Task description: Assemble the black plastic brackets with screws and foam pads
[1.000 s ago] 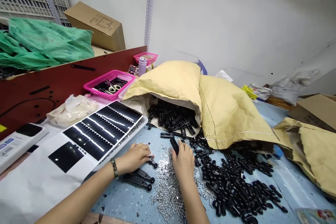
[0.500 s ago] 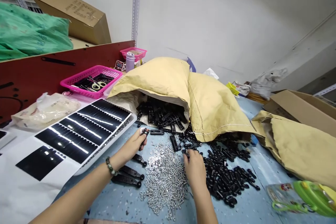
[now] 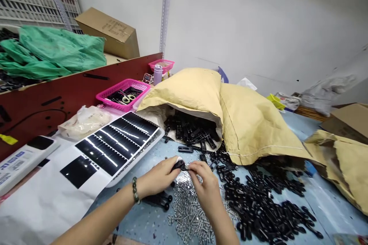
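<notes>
From my head camera, my left hand (image 3: 159,178) and right hand (image 3: 205,185) meet in front of me, their fingertips pinching a small black plastic piece (image 3: 179,165) between them, just above a heap of silver screws and nuts (image 3: 188,210). My fingers hide most of the piece, so I cannot make out its shape or tell whether a screw sits in it. Two more black pieces (image 3: 159,201) lie partly hidden under my left wrist, below its beaded bracelet (image 3: 134,190). To my right, a mound of black plastic parts (image 3: 258,203) runs off the bottom edge of the view, as the screws do. Ahead, a tan woven sack (image 3: 250,126) slumps open, with more black parts (image 3: 191,130) lying in its mouth. Just left of my wrist lies a white sheet of black strips (image 3: 115,149); beyond it, a pink basket (image 3: 135,85) holds scissors (image 3: 128,98) beside a red board (image 3: 71,103). A cardboard box (image 3: 347,122) is cut off at the right edge.
</notes>
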Motion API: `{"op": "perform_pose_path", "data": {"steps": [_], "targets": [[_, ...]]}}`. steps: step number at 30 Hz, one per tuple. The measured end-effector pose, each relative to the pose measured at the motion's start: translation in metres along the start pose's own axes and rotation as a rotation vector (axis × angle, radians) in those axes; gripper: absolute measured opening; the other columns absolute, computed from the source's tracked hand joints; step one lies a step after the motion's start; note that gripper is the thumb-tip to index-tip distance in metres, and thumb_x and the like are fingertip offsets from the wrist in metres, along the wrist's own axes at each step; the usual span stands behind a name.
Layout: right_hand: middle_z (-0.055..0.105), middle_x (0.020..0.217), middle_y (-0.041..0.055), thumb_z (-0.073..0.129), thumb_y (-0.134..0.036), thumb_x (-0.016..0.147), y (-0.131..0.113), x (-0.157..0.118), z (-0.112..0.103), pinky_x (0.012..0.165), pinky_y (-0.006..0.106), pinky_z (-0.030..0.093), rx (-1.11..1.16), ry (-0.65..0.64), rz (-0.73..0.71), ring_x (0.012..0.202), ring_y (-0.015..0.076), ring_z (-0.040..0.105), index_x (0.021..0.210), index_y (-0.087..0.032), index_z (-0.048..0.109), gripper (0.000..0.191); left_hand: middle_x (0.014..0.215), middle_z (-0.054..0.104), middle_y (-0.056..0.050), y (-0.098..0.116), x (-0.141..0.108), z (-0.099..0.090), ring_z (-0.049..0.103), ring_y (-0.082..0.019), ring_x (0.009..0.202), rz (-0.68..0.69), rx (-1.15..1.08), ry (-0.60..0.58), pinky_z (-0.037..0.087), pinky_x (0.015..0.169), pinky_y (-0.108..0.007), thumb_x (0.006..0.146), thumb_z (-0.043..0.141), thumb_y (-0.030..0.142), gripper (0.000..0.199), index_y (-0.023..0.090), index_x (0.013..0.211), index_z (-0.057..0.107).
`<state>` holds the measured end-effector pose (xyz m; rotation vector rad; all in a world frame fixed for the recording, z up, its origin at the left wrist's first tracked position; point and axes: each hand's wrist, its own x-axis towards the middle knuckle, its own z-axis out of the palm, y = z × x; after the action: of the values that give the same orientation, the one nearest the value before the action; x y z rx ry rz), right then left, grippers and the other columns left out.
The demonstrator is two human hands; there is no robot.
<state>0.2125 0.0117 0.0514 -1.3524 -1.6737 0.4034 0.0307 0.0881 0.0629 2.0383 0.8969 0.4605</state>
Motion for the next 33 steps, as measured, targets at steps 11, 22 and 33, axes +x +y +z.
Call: {"op": "perform_pose_path", "data": {"steps": [11,22,33], "targets": [[0.063,0.093,0.0056,0.054,-0.020,0.091,-0.006,0.022,0.015,0.078,0.029,0.051,0.057,-0.020,-0.007,0.088,0.0184,0.062,0.093,-0.021,0.064,0.010,0.069,0.058,-0.001,-0.008,0.002,-0.017,0.056,-0.019,0.065,0.175,0.272,0.065,0.036,0.061,-0.029,0.095,0.044,0.040,0.029,0.020,0.075,0.053],[0.061,0.088,0.0064,0.065,-0.019,0.079,0.048,0.003,0.060,0.077,0.042,0.045,-0.570,-0.172,0.174,0.086,0.0275,0.056,0.071,-0.021,0.060,0.010,0.089,0.066,-0.004,-0.044,0.023,-0.015,0.062,-0.022,0.084,0.035,0.229,0.164,0.045,0.074,-0.032,0.094,0.043,0.030,0.018,0.019,0.095,0.057],[0.066,0.088,0.0031,0.054,-0.011,0.087,0.055,-0.026,0.049,0.079,0.034,0.045,-0.350,-0.084,0.024,0.084,0.0223,0.060,0.095,-0.022,0.061,0.015,0.099,0.063,-0.003,-0.059,0.035,0.012,0.053,-0.022,0.099,0.192,0.357,-0.134,0.036,0.090,-0.035,0.090,0.054,0.021,0.014,0.022,0.086,0.067]]}}
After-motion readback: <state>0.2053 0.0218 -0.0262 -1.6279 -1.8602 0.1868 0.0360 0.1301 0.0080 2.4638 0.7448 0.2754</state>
